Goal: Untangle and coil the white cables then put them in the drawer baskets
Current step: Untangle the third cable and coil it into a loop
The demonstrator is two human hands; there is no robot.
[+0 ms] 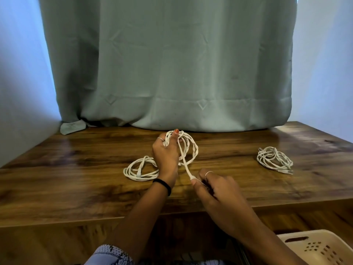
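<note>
My left hand (pixel 165 155) grips a coil of braided white cable (pixel 193 150), held upright above the wooden table (pixel 76 178) with the thumb pressed on its top. A loose strand of the same cable runs down to my right hand (pixel 215 188), which pinches its end near the table's front edge. A second white cable (pixel 140 168) lies coiled flat on the table, just left of my left wrist. A third white cable (pixel 274 159) sits in a loose bundle at the right. A beige perforated basket (pixel 321 249) shows at the bottom right, below the table.
A grey-green curtain (pixel 172 64) hangs behind the table and its hem rests on the back edge. Pale walls stand on both sides. The table's front edge runs across just below my hands.
</note>
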